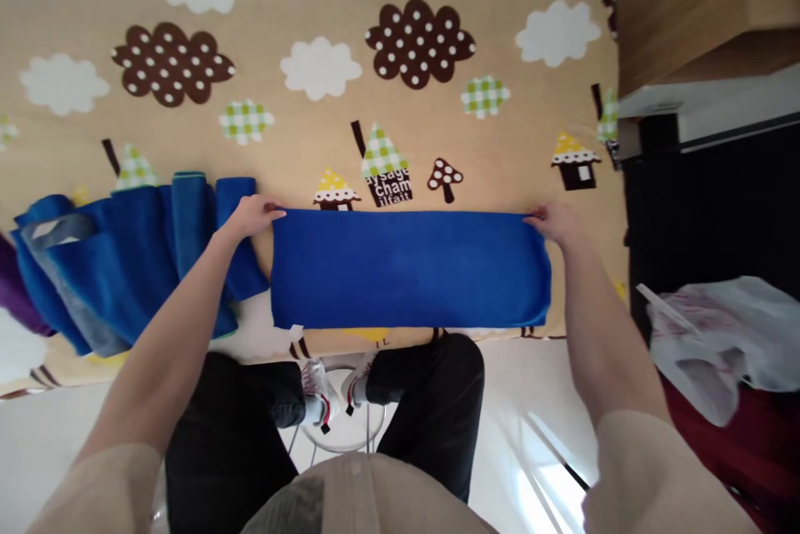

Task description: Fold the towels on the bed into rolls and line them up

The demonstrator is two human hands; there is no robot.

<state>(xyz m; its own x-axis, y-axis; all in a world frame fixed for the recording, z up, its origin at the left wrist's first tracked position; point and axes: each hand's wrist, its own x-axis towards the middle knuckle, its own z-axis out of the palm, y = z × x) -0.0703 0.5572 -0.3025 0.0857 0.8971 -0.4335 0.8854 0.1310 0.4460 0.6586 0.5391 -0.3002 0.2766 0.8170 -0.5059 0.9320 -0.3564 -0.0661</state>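
Note:
A blue cloth (409, 269) lies flat as a long rectangle near the table's front edge, with a small white tag at its lower left corner. My left hand (255, 216) pinches its upper left corner. At the upper right corner, my right hand (553, 224) grips the cloth between thumb and fingers. Left of it, partly behind my left forearm, are several folded blue cloths (134, 242), one of them greyish blue.
A patterned beige tablecloth (387, 126) covers the table. Something purple (18, 288) is at the far left edge. On the right are a wooden cabinet (687, 1), a black surface (712, 209) and a white plastic bag (731, 334) over something dark red.

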